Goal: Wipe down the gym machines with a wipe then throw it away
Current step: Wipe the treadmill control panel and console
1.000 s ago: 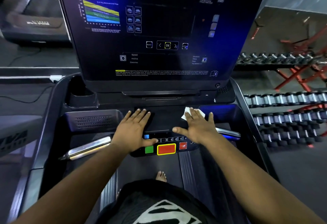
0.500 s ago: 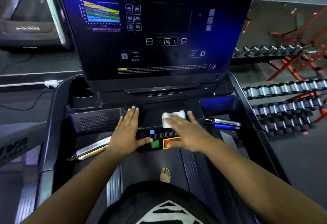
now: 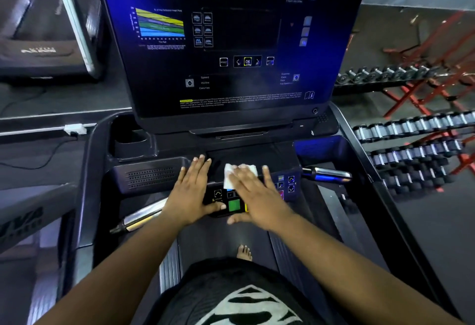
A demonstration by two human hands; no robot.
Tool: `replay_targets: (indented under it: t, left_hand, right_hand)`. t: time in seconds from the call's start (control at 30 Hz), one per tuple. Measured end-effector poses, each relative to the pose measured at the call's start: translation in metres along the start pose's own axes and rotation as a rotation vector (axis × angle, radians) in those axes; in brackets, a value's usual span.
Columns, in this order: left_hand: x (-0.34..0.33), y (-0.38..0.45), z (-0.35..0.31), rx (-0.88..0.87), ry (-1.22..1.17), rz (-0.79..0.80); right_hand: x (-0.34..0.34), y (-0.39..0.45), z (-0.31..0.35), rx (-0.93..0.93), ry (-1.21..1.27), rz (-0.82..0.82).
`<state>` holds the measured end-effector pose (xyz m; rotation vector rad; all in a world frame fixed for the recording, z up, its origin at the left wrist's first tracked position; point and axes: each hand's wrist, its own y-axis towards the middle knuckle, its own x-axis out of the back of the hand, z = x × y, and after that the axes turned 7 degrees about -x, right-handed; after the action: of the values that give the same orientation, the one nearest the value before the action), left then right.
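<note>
I stand on a black treadmill [image 3: 102, 160] facing its tall dark console screen [image 3: 231, 42]. A white wipe [image 3: 229, 177] lies on the button panel [image 3: 232, 205] below the screen. My right hand [image 3: 257, 196] lies flat on the wipe with straight fingers and presses it onto the panel, covering most of it. My left hand [image 3: 191, 191] rests flat beside it on the panel's left part, fingers straight, thumb near the green button.
Chrome grip bars stick out at the left [image 3: 140, 219] and right [image 3: 326, 174] of the panel. A cup holder [image 3: 131, 139] sits at the console's left. Dumbbell racks [image 3: 416, 129] on red frames fill the right. Another treadmill [image 3: 43, 49] stands at the far left.
My right hand has slid the wipe leftward from the right part of the tray to the panel's middle, close to my left hand. The left hand has stayed in place.
</note>
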<state>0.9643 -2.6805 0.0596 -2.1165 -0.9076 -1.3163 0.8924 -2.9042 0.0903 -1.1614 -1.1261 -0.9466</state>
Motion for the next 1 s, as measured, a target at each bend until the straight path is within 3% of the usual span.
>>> replay_targets:
  t: [0.17,0.27,0.4,0.47,0.6,0.73,0.93,1.0]
  left_hand:
    - [-0.001,-0.016,0.009,-0.006,0.129,0.049]
    - [-0.002,-0.021,0.014,-0.022,0.125,0.062]
    - [0.004,-0.021,0.016,-0.055,0.086,0.076]
    - [0.007,-0.022,0.016,-0.069,0.079,0.084]
    - [0.007,-0.023,0.013,-0.070,0.098,0.117]
    - [0.010,-0.023,0.015,-0.057,0.116,0.131]
    - [0.009,-0.025,0.015,-0.071,0.087,0.099]
    - [0.010,-0.025,0.014,-0.071,0.093,0.109]
  right_hand:
    - [-0.038,-0.027,-0.022,-0.319,-0.075,-0.035]
    - [-0.064,-0.028,0.025,-0.169,-0.043,-0.016]
    - [-0.068,-0.005,0.061,0.036,-0.165,-0.118]
    - [-0.053,0.009,0.061,-0.016,-0.187,-0.150]
    - [-0.061,-0.010,0.052,-0.237,-0.043,-0.049]
    - [-0.098,-0.050,0.056,-0.109,-0.068,0.021]
    - [-0.065,-0.018,0.063,-0.053,-0.255,-0.044]
    - [-0.061,-0.021,0.045,-0.122,-0.234,-0.054]
